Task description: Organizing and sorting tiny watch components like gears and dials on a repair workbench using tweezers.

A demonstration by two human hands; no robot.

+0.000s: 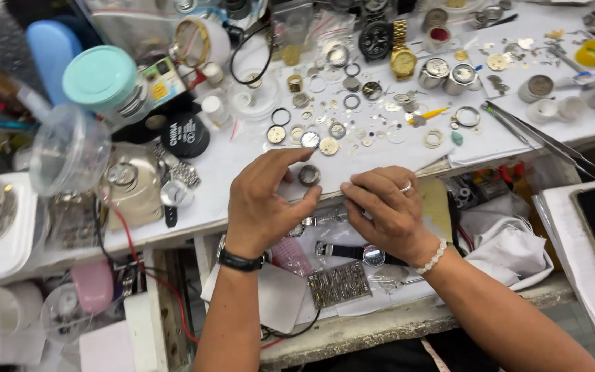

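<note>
Both hands at frame centre, over the front edge of the white bench [194, 207]. Left hand [263, 200] palm down, wrist bent, thumb and forefinger curled toward a small round watch case [309, 175]; fingertips just beside it, contact unclear. Grip narrow, nothing clearly held. Black wrist strap on that arm.

Right hand [387, 210] palm down, fingers bunched and pointing left toward the case, tips close to the bench edge. Cannot tell if it pinches anything. Ring on one finger, white bead bracelet at the wrist.

Case sits on the bench between the two hands, slightly above them in frame; metal, ring-shaped, dark centre.

Around:
- Scatter of small dials, rings and gears [339, 117] just above the case, flat metal, mixed silver and brass.
- Gold watch [402, 58] and black watch [376, 38] top centre.
- Long steel tweezers [542, 138] at right, lying diagonal.
- Teal-lidded jar [105, 83] upper left; clear plastic cup [70, 148] below it.
- Open drawer under the hands: black-strap watch [370, 255] and a metal tray [339, 282] of small parts, partly hidden by the forearms.
- Red wire [146, 269] hangs off the bench lower left.
</note>
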